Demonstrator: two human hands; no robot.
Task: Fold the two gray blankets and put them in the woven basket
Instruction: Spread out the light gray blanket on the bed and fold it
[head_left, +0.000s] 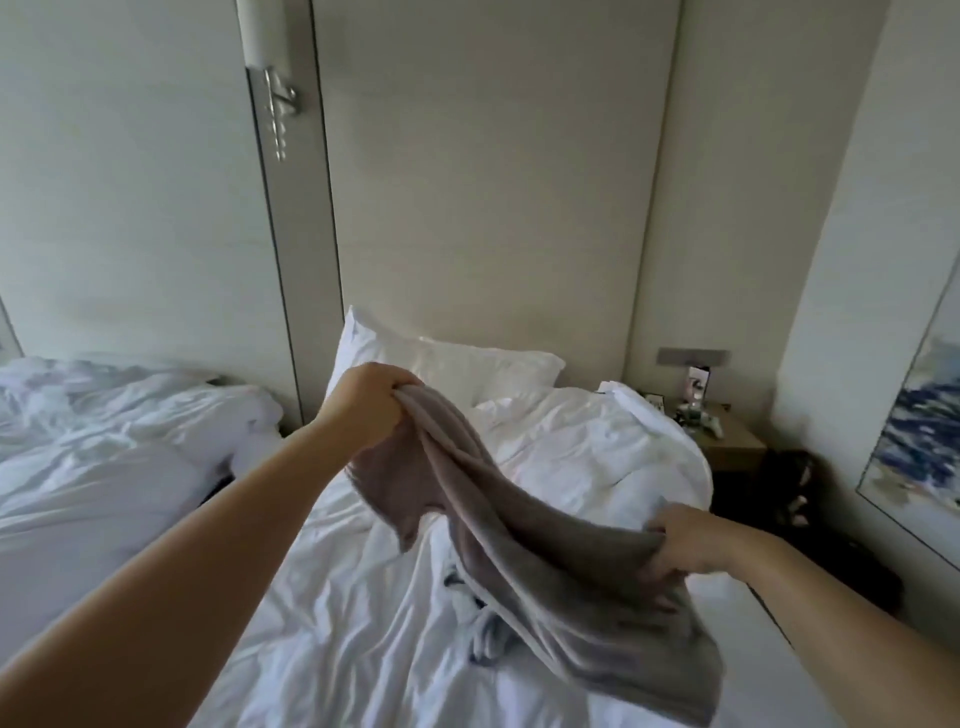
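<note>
Centre: bed with rumpled white duvet, pillows at 12 o'clock. Second unmade bed at 9 o'clock, cluttered nightstand at 3 o'clock. Left hand raised near centre, fingers clenched on one end of gray blanket; right hand at 4 o'clock, gripping the other end. Blanket bunched, slung between both hands above duvet, loose edge drooping at 5 o'clock.
</note>
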